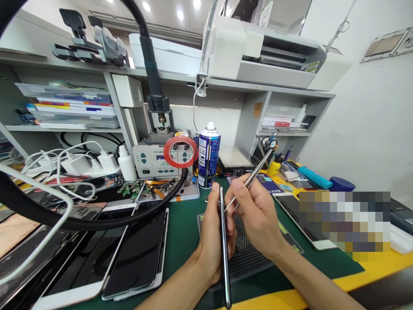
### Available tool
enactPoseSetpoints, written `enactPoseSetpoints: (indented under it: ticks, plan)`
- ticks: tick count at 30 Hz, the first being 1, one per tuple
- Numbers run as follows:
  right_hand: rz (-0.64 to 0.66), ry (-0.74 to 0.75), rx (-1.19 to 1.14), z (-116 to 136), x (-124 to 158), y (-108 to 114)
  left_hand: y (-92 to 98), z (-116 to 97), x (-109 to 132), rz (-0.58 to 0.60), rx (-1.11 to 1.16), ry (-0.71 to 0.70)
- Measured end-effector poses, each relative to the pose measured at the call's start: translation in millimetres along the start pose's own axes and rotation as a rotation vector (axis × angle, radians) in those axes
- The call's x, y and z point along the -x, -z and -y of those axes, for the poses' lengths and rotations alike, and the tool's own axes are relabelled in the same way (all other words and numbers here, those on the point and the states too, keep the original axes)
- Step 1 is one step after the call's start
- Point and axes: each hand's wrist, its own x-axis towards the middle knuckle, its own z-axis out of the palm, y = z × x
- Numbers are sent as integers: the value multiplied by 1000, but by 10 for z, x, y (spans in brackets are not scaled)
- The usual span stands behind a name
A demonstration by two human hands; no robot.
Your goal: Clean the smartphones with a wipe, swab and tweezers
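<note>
My left hand (211, 232) grips a phone (225, 254) held on edge, its dark, shiny narrow side turned up toward me. My right hand (258, 211) pinches a pair of metal tweezers (254, 174); their tips meet the phone's side near its upper part, and the back end points up and right. The fingers of my left hand wrap behind the phone and are partly hidden. Below both hands lies a grey perforated mat (254, 254) on a green work surface (180, 254).
Several tablets (135, 249) lie at left among white cables (67, 198). A thick black hose (106, 224) crosses them. Behind stand a blue spray can (208, 157), a red tape roll (180, 152) and a hot-air station (151, 161). Another white tablet (306, 221) is at right.
</note>
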Motion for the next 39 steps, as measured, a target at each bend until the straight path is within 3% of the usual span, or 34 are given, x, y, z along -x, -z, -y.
enactPoseSetpoints:
  ticks: [39]
  plan:
    - [6, 32, 4, 26, 1, 10, 24, 23, -10, 39, 8, -17]
